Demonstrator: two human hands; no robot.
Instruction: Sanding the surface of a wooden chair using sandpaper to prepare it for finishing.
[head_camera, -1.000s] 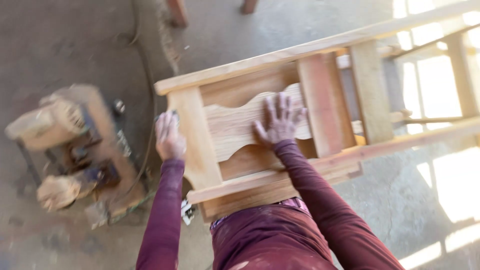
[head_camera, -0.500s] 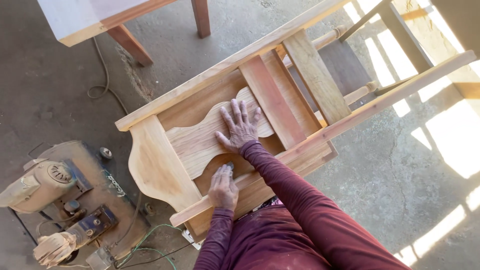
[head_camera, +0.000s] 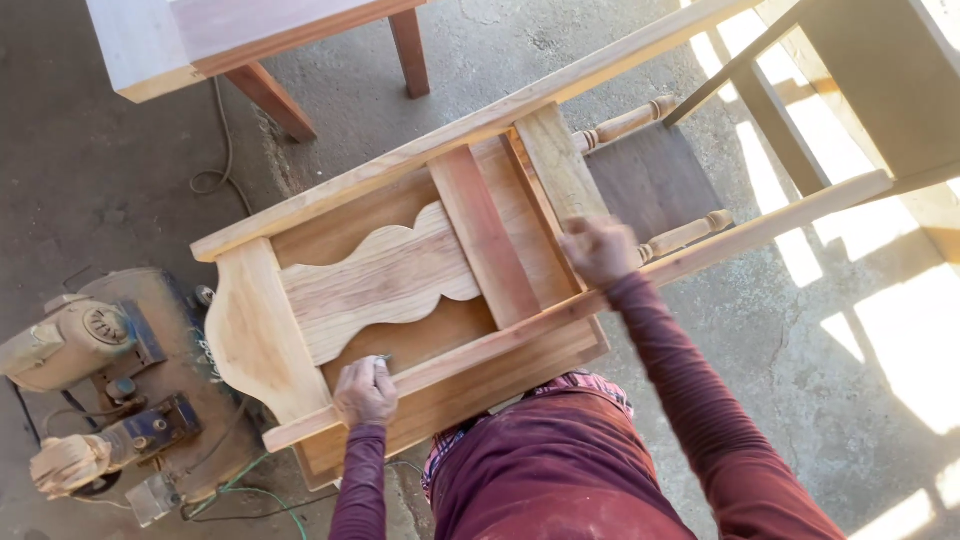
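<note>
A bare wooden chair frame, probably stiff and heavy, lay tipped beneath both hands: the left hand clenched on its near rail, the right hand gripping a crosspiece.

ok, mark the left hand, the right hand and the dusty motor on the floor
left hand (head_camera: 365, 392): head view, back of the hand.
right hand (head_camera: 598, 250): head view, knuckles, on the chair rail.
dusty motor (head_camera: 65, 343): head view, its housing.
</note>
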